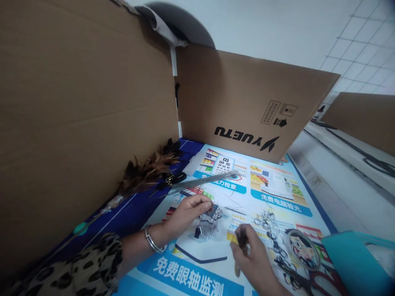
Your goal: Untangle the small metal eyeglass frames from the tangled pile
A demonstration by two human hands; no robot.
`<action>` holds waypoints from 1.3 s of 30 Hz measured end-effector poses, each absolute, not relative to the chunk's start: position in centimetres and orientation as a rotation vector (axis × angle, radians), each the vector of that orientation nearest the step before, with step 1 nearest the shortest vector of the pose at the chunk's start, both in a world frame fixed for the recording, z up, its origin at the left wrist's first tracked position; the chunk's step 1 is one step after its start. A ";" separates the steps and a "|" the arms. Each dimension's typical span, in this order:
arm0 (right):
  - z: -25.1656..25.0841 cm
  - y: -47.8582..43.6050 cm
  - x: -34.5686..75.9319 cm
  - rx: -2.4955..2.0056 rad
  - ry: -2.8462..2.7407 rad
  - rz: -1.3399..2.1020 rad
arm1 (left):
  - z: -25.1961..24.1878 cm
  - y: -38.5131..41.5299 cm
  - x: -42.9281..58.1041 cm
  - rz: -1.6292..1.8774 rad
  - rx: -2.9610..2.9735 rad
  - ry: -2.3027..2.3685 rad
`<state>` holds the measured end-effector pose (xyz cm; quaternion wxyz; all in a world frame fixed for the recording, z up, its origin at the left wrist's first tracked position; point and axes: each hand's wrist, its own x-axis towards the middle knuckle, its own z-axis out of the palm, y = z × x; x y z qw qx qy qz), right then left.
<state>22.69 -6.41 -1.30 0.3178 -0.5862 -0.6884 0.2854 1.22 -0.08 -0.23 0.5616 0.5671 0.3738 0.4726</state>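
feathers (151, 168) lie left of the wires (206, 179), scissors (301, 280) right, before the tape roll (318, 254).

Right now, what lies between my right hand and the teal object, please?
The head view shows small dark loops, a clear ring and, lower down, scissors between your right hand and the teal object.

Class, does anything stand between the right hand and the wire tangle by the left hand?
Nothing visible does: between the right hand and the wire tangle by the left hand, only the flat printed surface shows. The scissors lie on the right hand's other side, out of that path.
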 end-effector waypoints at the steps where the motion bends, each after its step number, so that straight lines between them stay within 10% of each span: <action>1: -2.1 -6.5 22.6 -1.520 -1.851 0.683 | -0.2 -0.1 1.2 1.114 1.340 0.889; 28: -1.9 -7.3 23.6 -1.857 -2.611 -0.246 | 0.0 -0.3 1.0 1.101 1.564 1.005; 39: 2.1 -5.5 25.1 -1.645 -2.374 0.242 | -0.1 -0.2 1.0 1.068 1.561 1.018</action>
